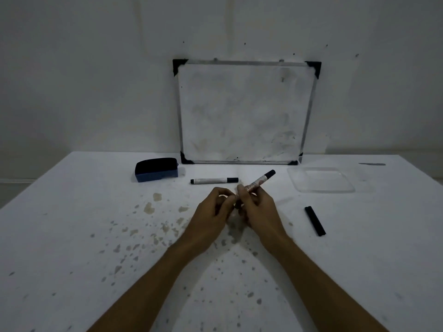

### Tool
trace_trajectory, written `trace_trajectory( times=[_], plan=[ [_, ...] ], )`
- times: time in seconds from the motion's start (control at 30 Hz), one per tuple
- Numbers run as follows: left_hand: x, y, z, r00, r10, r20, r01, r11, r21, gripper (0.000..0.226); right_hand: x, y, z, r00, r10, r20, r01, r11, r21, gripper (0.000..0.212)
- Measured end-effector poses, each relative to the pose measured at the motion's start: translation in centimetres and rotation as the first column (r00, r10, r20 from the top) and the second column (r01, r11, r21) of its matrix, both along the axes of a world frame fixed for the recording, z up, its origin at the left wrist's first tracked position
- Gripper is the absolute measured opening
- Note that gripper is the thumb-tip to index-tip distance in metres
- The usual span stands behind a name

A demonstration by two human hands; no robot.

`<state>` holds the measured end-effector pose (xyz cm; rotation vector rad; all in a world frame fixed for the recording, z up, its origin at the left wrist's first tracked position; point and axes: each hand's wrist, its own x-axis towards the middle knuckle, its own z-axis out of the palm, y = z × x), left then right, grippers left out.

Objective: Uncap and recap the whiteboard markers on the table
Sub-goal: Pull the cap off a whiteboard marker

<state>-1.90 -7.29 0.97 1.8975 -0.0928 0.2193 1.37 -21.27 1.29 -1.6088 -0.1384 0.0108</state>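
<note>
Right hand point(260, 207) grips whiteboard marker point(260, 181), black end tilted up-right. Left hand point(213, 210) fingers pinched at its lower end; can't tell what they hold. 2nd marker point(214, 180) lies behind on table point(72, 236).

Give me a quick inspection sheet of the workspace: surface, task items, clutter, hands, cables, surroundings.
Surface: white table, heavily spotted with grey-brown stains near the middle.
Job's things: held marker gripped in both hands, black end pointing up and away; second marker lying flat behind the hands, apart from them.
Clutter: blue eraser at back left; clear plastic tray at back right; black stick-shaped object lying right of the hands, kind unclear.
Grippers: left hand and right hand meet at the held marker's near end; whether a cap is on or off there is hidden.
Cables: nothing seen.
Surroundings: small whiteboard leaning against a pale wall, smudged.
</note>
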Motion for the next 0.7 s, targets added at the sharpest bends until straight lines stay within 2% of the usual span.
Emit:
trace_trajectory(
  times=[0.1,0.2,0.33,0.5,0.57,0.63,0.7],
  plan=[
    [0.1,0.2,-0.3,0.999,0.006,-0.040,-0.009,0.997,-0.077,0.024,0.0,-0.1,-0.1,1.000,-0.004,-0.020,0.005,0.998,0.058,0.037],
    [0.6,0.5,-0.9,1.000,-0.021,0.008,0.021,1.000,-0.018,0.021,0.3,-0.1,0.0,0.998,-0.026,-0.065,0.036,0.988,0.147,0.040],
    [0.6,0.4,-0.7,0.996,0.018,0.084,-0.023,0.998,0.060,0.025,0.1,0.1,0.1,0.999,-0.034,-0.032,0.036,0.997,0.066,0.045],
    [0.4,-0.4,-1.1,0.991,0.018,0.131,-0.050,0.967,0.248,0.038,-0.3,0.4,0.1,0.998,-0.045,-0.041,0.049,0.994,0.093,0.044],
    [0.3,-0.6,-1.2,0.993,0.040,0.110,-0.069,0.960,0.273,0.040,-0.3,0.4,0.0,0.999,-0.039,-0.030,0.041,0.995,0.093,0.046],
    [0.1,-0.9,-0.8,0.998,0.054,0.042,-0.062,0.974,0.218,0.042,-0.5,0.5,0.0,1.000,-0.028,-0.001,0.028,0.995,0.100,0.050],
    [0.1,-0.8,-0.2,0.997,0.022,-0.075,-0.017,0.998,0.066,0.052,-0.7,0.7,0.0,0.999,-0.013,0.041,0.007,0.992,0.127,0.048]
  ],
)
